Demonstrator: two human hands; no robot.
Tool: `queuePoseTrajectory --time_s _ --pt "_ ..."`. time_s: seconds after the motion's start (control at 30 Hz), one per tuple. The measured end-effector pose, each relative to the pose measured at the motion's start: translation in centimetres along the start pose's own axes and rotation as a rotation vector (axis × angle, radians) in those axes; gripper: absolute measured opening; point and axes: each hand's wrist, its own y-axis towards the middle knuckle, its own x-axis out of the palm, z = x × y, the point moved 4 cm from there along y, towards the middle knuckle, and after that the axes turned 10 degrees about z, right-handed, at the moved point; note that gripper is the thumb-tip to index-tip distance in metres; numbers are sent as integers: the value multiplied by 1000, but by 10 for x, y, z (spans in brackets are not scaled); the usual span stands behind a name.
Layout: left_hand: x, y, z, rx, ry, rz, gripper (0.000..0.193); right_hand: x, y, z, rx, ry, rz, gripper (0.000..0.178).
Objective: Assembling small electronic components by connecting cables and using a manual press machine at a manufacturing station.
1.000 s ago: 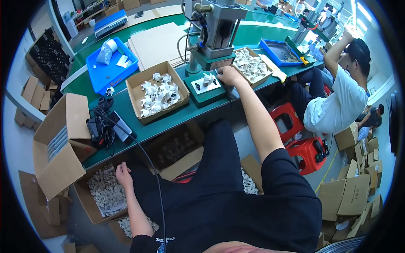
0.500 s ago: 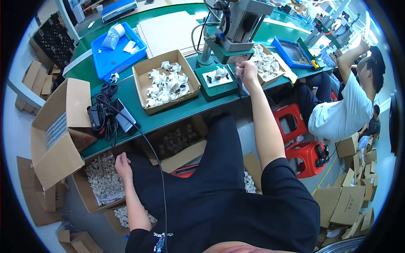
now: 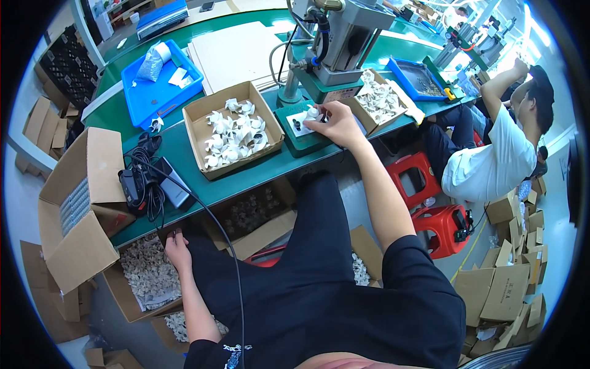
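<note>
My right hand (image 3: 339, 124) reaches to the press base (image 3: 301, 140) and closes thumb and fingers on a small white curved plastic part (image 3: 312, 113). That part sits on the white plate of the fixture, below the press head (image 3: 347, 52). Next to my left thigh, my left hand (image 3: 177, 251) hangs low with curled fingers; whether anything is in them is too small to make out. Beneath it stands a carton of small white pieces (image 3: 149, 270). Left of the press, an open cardboard tray (image 3: 201, 161) holds many white bladed parts (image 3: 236, 135).
Right of the press is another box of white parts (image 3: 378, 98). A blue tray (image 3: 138, 114) lies far left, beside flat boards (image 3: 230, 52). A black cable (image 3: 212, 212) crosses in front of me. Red stools (image 3: 437, 230) and a seated co-worker (image 3: 491, 157) are to the right.
My right hand has come from the press's right side, leftward and down onto the white part on the fixture. My left hand stays by my thigh. The view has shifted slightly.
</note>
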Motion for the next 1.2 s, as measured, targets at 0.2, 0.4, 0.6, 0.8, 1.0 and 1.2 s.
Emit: queuePoseTrajectory --time_s 0.2,0.4,0.6,0.8,1.0,1.2 --pt "-3 -2 -8 -10 -61 13 35 8 -13 17 176 122 257 42" --pt "0 3 -21 74 34 26 34 36 -29 -64 -242 43 397 42" --pt "-1 1 -25 112 -35 -1 35 63 8 -115 -183 329 21 55" --pt "1 6 -40 68 -70 -23 34 32 -35 -59 -127 452 -305 47" --pt "43 -86 75 -449 -486 -994 30 64 -146 -83 -40 648 -615 44" --pt "87 -126 135 -501 -708 -1454 38 80 -177 -91 -38 662 -703 25"
